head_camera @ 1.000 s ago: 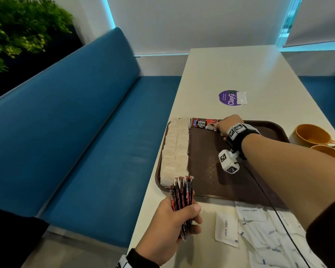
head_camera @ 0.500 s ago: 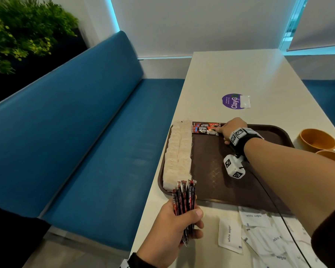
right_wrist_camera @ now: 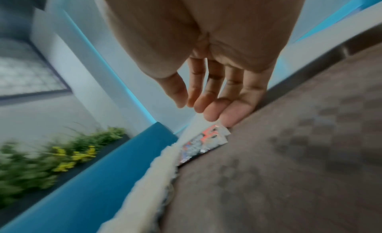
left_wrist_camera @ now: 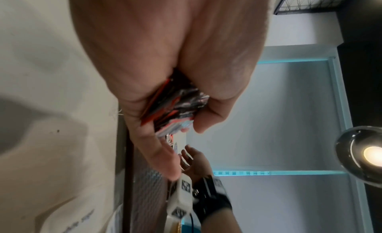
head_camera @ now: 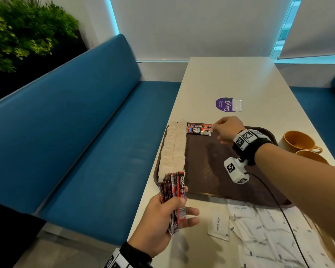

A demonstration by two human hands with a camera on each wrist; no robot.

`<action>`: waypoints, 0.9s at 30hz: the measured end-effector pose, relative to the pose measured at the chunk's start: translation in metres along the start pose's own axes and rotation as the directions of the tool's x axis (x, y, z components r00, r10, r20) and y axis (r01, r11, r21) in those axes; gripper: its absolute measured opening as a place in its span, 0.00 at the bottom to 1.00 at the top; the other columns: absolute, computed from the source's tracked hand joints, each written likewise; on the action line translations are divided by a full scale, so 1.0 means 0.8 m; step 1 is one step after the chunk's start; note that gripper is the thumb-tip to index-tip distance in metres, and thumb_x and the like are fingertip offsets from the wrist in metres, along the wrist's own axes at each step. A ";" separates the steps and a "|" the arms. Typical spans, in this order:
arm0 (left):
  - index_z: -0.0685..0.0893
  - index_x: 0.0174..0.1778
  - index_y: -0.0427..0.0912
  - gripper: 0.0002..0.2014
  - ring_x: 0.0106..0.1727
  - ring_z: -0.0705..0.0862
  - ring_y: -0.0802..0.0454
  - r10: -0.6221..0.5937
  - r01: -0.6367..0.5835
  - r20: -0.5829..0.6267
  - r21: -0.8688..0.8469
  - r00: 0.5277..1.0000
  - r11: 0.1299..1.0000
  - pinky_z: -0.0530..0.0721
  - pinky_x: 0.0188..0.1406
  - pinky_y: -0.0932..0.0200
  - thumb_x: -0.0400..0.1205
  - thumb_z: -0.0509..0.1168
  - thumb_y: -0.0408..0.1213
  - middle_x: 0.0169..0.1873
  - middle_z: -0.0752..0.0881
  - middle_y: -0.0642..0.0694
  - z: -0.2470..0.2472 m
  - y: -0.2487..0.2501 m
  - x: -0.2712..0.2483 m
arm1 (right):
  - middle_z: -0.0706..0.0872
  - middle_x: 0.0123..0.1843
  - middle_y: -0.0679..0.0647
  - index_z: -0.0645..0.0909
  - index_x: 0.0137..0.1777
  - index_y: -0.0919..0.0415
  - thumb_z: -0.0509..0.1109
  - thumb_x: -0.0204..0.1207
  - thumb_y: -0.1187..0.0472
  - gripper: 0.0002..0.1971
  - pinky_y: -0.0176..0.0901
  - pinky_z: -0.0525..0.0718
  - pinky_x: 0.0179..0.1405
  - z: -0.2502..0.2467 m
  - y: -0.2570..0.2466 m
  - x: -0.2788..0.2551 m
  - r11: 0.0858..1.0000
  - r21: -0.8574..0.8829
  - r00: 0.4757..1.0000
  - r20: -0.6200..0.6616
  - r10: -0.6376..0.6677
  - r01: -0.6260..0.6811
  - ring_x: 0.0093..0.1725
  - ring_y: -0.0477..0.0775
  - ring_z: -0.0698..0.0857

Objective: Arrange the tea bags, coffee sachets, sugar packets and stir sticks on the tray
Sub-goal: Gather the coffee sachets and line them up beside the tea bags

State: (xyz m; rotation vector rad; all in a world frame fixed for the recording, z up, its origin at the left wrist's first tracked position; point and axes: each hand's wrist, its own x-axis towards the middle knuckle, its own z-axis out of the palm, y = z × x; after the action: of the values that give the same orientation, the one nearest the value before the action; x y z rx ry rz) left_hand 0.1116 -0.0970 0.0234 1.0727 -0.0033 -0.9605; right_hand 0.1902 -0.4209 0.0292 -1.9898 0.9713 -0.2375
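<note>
Head view: right hand (head_camera: 227,129) rests at the far edge of the brown tray (head_camera: 217,171), fingers loosely extended, fingertips touching the right end of two coffee sachets (head_camera: 199,129) lying crosswise, long axis left to right, just beside the tea bags (head_camera: 173,147) lined along the tray's left side. Left hand (head_camera: 162,219) grips a bundle of sachets (head_camera: 174,192) upright at the near left corner, well apart from the row. Sugar packets (head_camera: 259,229) lie loose on the cream table (head_camera: 230,78), near the tray's front rim. Blue bench flanks it.
</note>
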 end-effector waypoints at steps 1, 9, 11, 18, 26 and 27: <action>0.83 0.63 0.26 0.12 0.48 0.90 0.27 0.006 -0.006 0.006 -0.009 1.000 1.000 0.92 0.42 0.36 0.85 0.63 0.22 0.46 0.84 0.33 0.003 0.002 -0.005 | 0.90 0.40 0.59 0.87 0.45 0.59 0.76 0.79 0.59 0.04 0.46 0.89 0.27 -0.009 -0.009 -0.022 0.998 0.024 0.998 0.024 -0.050 0.050 0.32 0.56 0.88; 0.84 0.62 0.27 0.15 0.50 0.91 0.31 0.036 -0.038 0.050 0.048 0.998 0.998 0.92 0.35 0.44 0.81 0.69 0.29 0.50 0.90 0.33 0.027 0.003 -0.047 | 0.87 0.38 0.56 0.87 0.52 0.70 0.75 0.81 0.67 0.05 0.44 0.83 0.30 -0.084 -0.025 -0.234 0.925 0.324 0.932 0.232 -0.278 0.195 0.33 0.55 0.84; 0.85 0.61 0.29 0.16 0.47 0.91 0.36 0.047 -0.051 0.044 0.097 0.998 0.994 0.90 0.33 0.48 0.79 0.71 0.32 0.51 0.91 0.34 0.033 0.000 -0.057 | 0.88 0.39 0.58 0.88 0.51 0.66 0.75 0.81 0.65 0.04 0.46 0.85 0.35 -0.092 -0.015 -0.281 0.921 0.349 0.921 0.274 -0.278 0.174 0.34 0.55 0.85; 0.88 0.59 0.32 0.18 0.39 0.88 0.47 0.068 -0.079 0.058 0.214 0.996 0.974 0.83 0.29 0.57 0.74 0.80 0.32 0.48 0.92 0.37 0.043 -0.017 -0.082 | 0.90 0.41 0.59 0.89 0.56 0.59 0.82 0.71 0.53 0.16 0.49 0.84 0.31 -0.071 0.037 -0.378 0.867 0.496 0.934 0.285 -0.215 0.048 0.33 0.55 0.85; 0.84 0.58 0.29 0.20 0.35 0.85 0.49 0.016 -0.032 0.075 0.222 0.997 0.974 0.83 0.28 0.58 0.77 0.79 0.38 0.43 0.88 0.36 0.051 -0.037 -0.102 | 0.81 0.33 0.67 0.92 0.49 0.61 0.80 0.75 0.59 0.07 0.46 0.75 0.27 -0.062 0.069 -0.409 0.811 0.584 0.929 0.286 -0.236 0.026 0.27 0.53 0.75; 0.83 0.57 0.31 0.18 0.36 0.84 0.48 0.013 -0.023 0.052 0.185 0.999 0.982 0.83 0.28 0.57 0.79 0.76 0.41 0.45 0.87 0.35 0.051 -0.038 -0.104 | 0.78 0.34 0.70 0.91 0.50 0.62 0.80 0.74 0.59 0.08 0.46 0.74 0.26 -0.063 0.070 -0.410 0.788 0.616 0.931 0.277 -0.237 0.017 0.27 0.53 0.73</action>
State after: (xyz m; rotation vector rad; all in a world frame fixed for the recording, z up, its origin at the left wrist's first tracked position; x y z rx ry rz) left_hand 0.0230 -0.0762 0.0581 1.2171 -0.1467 -0.9852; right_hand -0.0871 -0.2367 0.0781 -1.4281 0.4460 -0.2326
